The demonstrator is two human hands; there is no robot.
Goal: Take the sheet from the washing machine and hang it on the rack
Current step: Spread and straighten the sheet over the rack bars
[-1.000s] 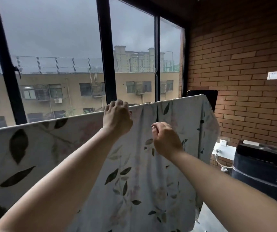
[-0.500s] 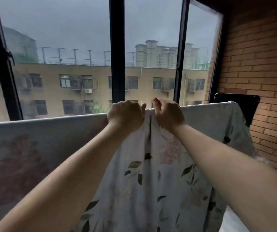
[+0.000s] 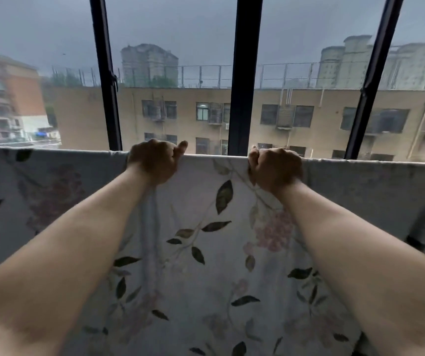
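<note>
A pale sheet [image 3: 206, 253] printed with dark leaves and pink flowers hangs over a horizontal rail and spans the whole width of the view. The rail itself is hidden under the sheet's top fold. My left hand [image 3: 154, 163] grips the top fold left of centre, thumb pointing up. My right hand [image 3: 275, 168] grips the same fold right of centre. A short flat stretch of sheet lies between the two hands. The washing machine is out of view.
Directly behind the sheet stands a large window with black vertical frames [image 3: 242, 73]. Beyond the glass are a beige building [image 3: 309, 119] and a grey sky.
My hands were together at the fold and have drawn apart along the rail, spreading the sheet flat between them. The view has swung left; the brick wall has left the frame.
</note>
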